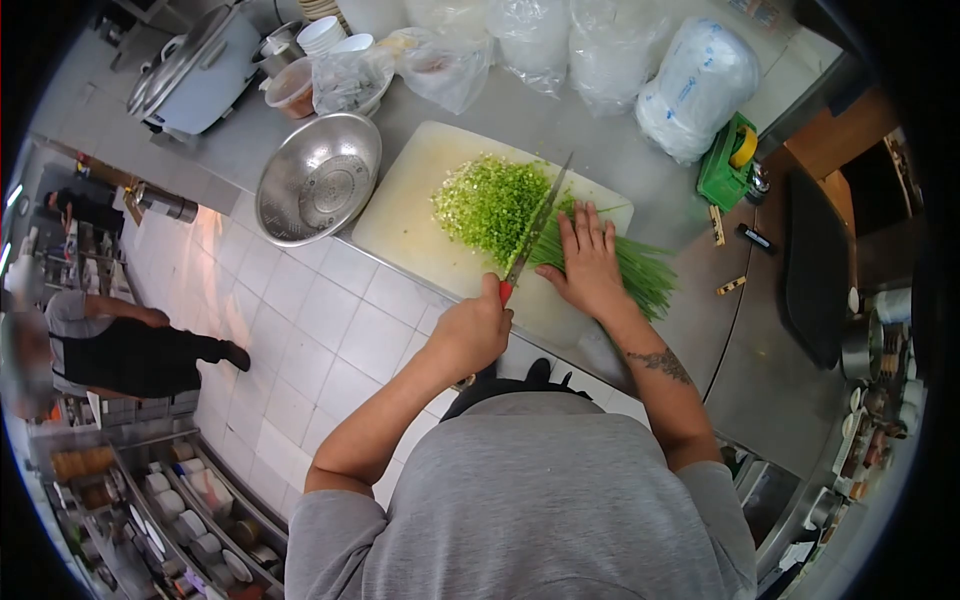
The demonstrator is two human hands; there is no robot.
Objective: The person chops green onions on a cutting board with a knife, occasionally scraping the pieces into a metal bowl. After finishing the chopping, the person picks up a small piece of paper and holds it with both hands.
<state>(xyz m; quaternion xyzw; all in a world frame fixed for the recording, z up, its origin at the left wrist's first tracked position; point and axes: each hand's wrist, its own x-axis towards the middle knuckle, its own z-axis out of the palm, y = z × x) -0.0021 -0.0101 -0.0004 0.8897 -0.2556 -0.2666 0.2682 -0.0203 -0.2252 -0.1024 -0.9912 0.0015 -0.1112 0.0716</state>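
Note:
My left hand (470, 332) is closed round the red handle of a kitchen knife (537, 222). Its long blade lies between a pile of finely chopped green onions (490, 205) and the uncut green onion stalks (645, 275). My right hand (588, 262) rests flat on the stalks, fingers stretched out and thumb apart, just right of the blade. Under all this is a white cutting board (400, 215), with stalk ends hanging past its right edge. A perforated metal bowl (318, 180) sits left of the board, partly beyond the counter edge.
Plastic bags of containers (530, 45) line the counter's back. A large lidded pot (195, 75) stands far left, near a reddish tub (292, 88). To the right are a green tape dispenser (722, 175) and a black marker (755, 238). Another person (130, 350) stands at left.

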